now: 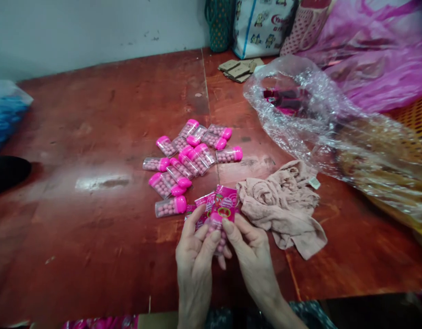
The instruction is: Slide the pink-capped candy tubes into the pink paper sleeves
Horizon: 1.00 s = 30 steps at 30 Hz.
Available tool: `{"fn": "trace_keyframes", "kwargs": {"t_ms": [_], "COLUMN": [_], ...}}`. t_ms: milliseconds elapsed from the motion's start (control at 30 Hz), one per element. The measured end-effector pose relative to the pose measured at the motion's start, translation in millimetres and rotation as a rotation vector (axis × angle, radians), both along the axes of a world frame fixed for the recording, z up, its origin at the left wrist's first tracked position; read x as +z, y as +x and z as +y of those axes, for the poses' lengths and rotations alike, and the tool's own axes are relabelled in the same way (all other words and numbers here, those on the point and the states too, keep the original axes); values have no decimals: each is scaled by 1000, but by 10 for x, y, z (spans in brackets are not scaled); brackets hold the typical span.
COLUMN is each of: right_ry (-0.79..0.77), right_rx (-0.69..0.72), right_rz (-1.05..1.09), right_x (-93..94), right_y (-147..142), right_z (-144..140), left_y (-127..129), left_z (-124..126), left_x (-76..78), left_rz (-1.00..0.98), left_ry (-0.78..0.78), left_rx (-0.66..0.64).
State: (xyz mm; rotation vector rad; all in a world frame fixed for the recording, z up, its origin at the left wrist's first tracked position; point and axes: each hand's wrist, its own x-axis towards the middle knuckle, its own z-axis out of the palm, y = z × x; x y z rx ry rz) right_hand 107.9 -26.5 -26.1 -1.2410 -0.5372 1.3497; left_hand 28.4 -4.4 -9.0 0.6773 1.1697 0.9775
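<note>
Between both my hands, near the table's front, is a clear candy tube [220, 242] with a pink cap and pink balls inside. My left hand [197, 251] closes on its left side, thumb on the front. The fingers of my right hand [250, 244] press on it from the right, by the cap. Pink printed labels [227, 201] lie just beyond my fingertips, partly covered by them. Several similar capped tubes [193, 160] lie in a loose group past the labels. A crumpled beige cloth [282, 205] rests right of my right hand.
A clear plastic bag [300, 123] with dark pink items sits at the right, before a pink bag [378, 50] and a yellow basket [414, 123]. Cardboard pieces [240, 69] lie near a white printed bag [260, 27]. Blue items fill a bag [7, 114] at far left.
</note>
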Motion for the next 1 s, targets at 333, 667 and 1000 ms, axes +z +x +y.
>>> {"fn": "trace_keyframes", "kwargs": {"t_ms": [333, 667, 1000], "right_ry": [104, -112, 79], "right_rx": [295, 307, 176], "right_rz": [-311, -482, -602], "right_x": [165, 89, 175], "right_y": [288, 4, 9], "right_z": [71, -102, -119], "left_y": [-209, 5, 7], "left_z": [104, 211, 185], "left_x": [-63, 112, 99], "left_rz": [153, -197, -166], "left_ry": [-52, -138, -206], "left_rx": [-71, 174, 83]}}
